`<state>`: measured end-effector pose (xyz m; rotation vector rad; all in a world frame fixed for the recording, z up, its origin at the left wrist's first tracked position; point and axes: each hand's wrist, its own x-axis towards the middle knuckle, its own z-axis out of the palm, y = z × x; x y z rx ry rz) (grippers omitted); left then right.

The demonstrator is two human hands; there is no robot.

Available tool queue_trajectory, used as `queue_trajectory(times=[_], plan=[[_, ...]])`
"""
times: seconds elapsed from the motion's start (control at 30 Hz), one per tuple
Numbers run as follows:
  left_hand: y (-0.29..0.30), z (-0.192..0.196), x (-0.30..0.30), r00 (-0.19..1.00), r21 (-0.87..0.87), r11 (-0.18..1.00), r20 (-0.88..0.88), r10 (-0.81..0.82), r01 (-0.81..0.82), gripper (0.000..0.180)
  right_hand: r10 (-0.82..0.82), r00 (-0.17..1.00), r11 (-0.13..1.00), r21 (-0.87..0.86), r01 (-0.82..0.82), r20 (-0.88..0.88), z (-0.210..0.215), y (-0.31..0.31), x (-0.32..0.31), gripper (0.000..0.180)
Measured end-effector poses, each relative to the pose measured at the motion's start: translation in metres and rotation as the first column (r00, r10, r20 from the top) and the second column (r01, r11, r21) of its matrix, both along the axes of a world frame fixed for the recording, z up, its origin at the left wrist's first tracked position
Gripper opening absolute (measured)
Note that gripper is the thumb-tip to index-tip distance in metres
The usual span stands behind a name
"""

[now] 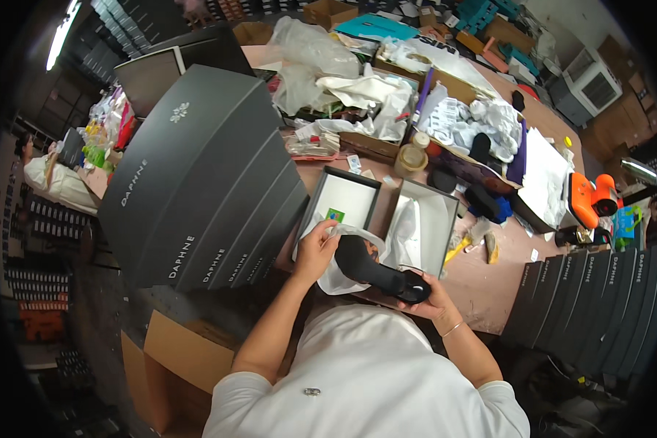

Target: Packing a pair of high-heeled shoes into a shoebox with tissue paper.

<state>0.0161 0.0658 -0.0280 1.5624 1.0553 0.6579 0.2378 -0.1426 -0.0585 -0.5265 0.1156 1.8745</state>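
Note:
A black shoe (363, 264) with its dark sole showing lies slantwise in front of my body, above the table's near edge. My right hand (432, 301) is closed round its heel end. At the toe end, my left hand (317, 252) pinches the edge of a sheet of white tissue paper (334, 279), which hangs behind and below the shoe. Just beyond are two open halves of a dark-edged shoebox: the left half (352, 191) has a small green packet (335, 215) in it, and the right half (438, 208) holds a white paper-wrapped bundle (405, 230).
Dark grey shoeboxes (219, 168) are piled high at my left, with another row (591, 299) at the right. Cartons of crumpled paper (474, 124), a jar (412, 157) and an orange tape dispenser (588, 201) stand on the table (482, 292). An open cardboard carton (186, 350) sits lower left.

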Motion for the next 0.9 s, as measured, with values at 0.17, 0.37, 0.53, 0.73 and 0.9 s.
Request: queue_trajectory(times=[0.17,0.37,0.53,0.73,0.9], plan=[[-0.008,0.056,0.046,0.976,0.358,0.910,-0.012,-0.218,0.208,0.015,-0.152,0.988,0.985,0.079,0.155,-0.039,0.001,-0.018,0.008,0.056],[-0.040,0.081,0.074,0.921,0.372,0.854,-0.006,-0.390,0.364,0.022,-0.282,0.955,0.958,0.073,0.276,0.088,0.037,-0.024,0.008,0.051],[-0.067,0.094,0.090,0.849,0.672,0.636,0.020,-0.528,0.380,0.039,-0.578,0.763,0.786,-0.054,0.616,0.289,0.106,0.006,-0.051,0.041],[-0.060,0.096,0.095,0.708,0.809,0.455,0.071,-0.703,0.371,0.042,-0.607,0.589,0.747,0.130,0.652,0.534,0.073,0.014,-0.042,0.034],[-0.085,0.083,0.106,0.580,0.790,0.466,0.176,-0.795,0.399,0.047,-0.703,0.545,0.658,0.125,0.743,0.457,0.074,0.017,-0.047,0.046]])
